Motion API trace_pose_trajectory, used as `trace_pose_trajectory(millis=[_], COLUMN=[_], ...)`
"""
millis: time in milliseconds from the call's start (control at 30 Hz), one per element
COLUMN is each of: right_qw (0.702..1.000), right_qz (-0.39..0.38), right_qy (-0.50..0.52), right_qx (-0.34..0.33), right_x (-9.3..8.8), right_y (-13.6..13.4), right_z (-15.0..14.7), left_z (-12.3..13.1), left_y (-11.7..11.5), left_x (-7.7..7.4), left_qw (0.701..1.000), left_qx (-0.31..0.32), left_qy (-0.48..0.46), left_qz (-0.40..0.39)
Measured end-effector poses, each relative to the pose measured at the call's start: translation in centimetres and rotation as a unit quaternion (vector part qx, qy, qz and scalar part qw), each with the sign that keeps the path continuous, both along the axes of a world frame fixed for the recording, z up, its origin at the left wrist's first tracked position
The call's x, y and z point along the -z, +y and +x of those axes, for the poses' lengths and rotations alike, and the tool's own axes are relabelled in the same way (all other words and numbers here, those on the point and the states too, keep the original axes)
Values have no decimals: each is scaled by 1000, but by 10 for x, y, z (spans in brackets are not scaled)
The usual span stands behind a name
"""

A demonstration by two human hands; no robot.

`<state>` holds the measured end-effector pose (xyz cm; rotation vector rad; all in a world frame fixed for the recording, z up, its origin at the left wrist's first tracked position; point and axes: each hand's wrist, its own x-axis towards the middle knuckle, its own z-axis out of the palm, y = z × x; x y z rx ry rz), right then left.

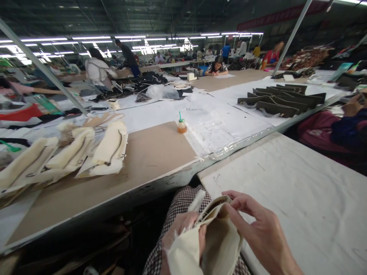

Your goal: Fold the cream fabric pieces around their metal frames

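Over my lap, which is covered in checked cloth, I hold a cream fabric piece (220,240) that looks like a sewn pouch with its mouth facing up. My left hand (180,225) grips its left side, the fingers partly hidden behind and inside the cloth. With thumb and fingers, my right hand (255,221) pinches the upper right edge near a darker lined fold. Frayed threads and a white strip stick out by the left hand. Similar cream pieces (109,147) with dark curved seams lie at the left of the table.
A small bottle (181,126) with amber liquid and a green nozzle stands on the brown board (155,152). Dark olive pieces (281,99) lie in rows at the back right. A white tabletop (301,202) is at my right. Several people work farther off.
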<state>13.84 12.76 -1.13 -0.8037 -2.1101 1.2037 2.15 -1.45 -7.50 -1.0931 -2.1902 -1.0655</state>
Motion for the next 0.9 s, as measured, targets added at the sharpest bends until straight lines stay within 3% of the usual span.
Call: trace_pose_trajectory(millis=[333, 467, 700, 900], right_qw=[999, 997, 991, 994], right_qz=[-36, -13, -64, -30], right_qy=[-19, -47, -62, -30], right_qx=[24, 53, 98, 101], right_x=[-5, -3, -1, 4], right_y=[-1, -2, -7, -6], right_z=[1, -1, -5, -6], left_z=[-1, 0, 0, 0], left_y=[1, 9, 18, 18], left_x=[-17, -15, -11, -4], left_qw=[982, 986, 992, 995], left_qx=[64, 49, 51, 53], left_qy=[-178, -157, -113, -71], left_qz=[26, 31, 5, 52])
